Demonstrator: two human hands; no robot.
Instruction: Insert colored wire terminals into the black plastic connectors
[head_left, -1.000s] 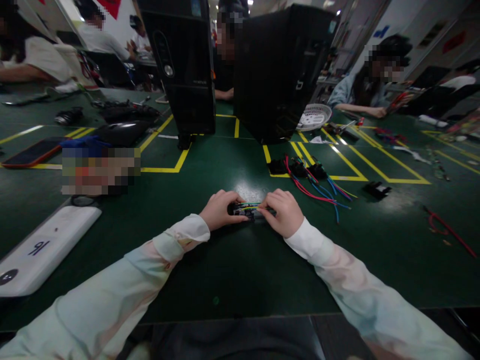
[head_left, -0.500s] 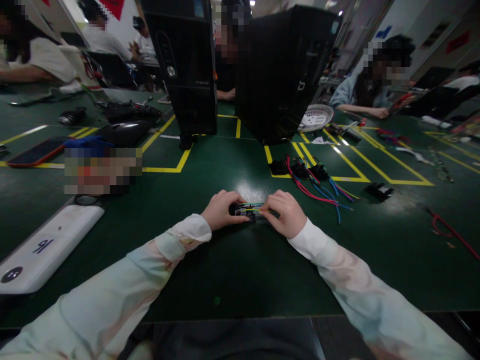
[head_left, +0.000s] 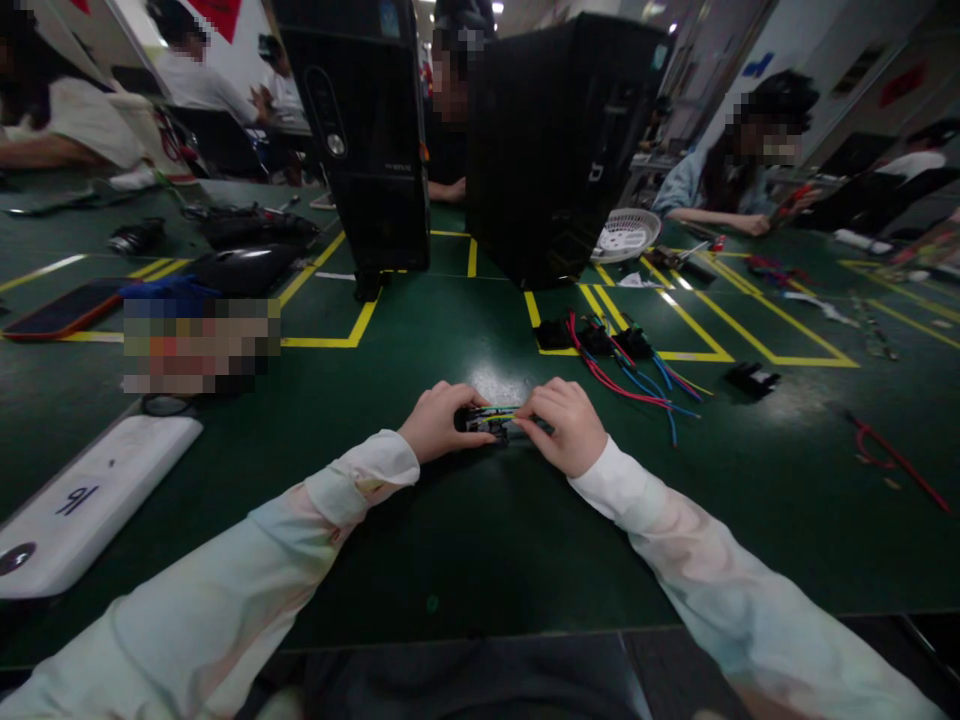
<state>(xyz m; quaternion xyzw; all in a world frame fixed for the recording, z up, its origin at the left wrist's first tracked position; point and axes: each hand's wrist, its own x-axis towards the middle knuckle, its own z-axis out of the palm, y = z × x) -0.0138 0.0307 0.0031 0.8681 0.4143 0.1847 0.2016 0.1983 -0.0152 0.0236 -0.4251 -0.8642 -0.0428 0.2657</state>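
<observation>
- Two hands meet at the middle of the green table [head_left: 480,540], seen from the head camera.
- Left hand [head_left: 437,422] is curled closed around the left end of a small black connector block [head_left: 489,421] with coloured wires across its top.
- Right hand [head_left: 568,424] pinches the right end of the same block with bent fingers.
- The block lies low, touching the table, between both hands.
- Behind, loose red and blue wires [head_left: 637,382] lie near a yellow-taped box; two black computer towers [head_left: 375,130] stand further back.
- At left lies a white device [head_left: 82,500].
</observation>
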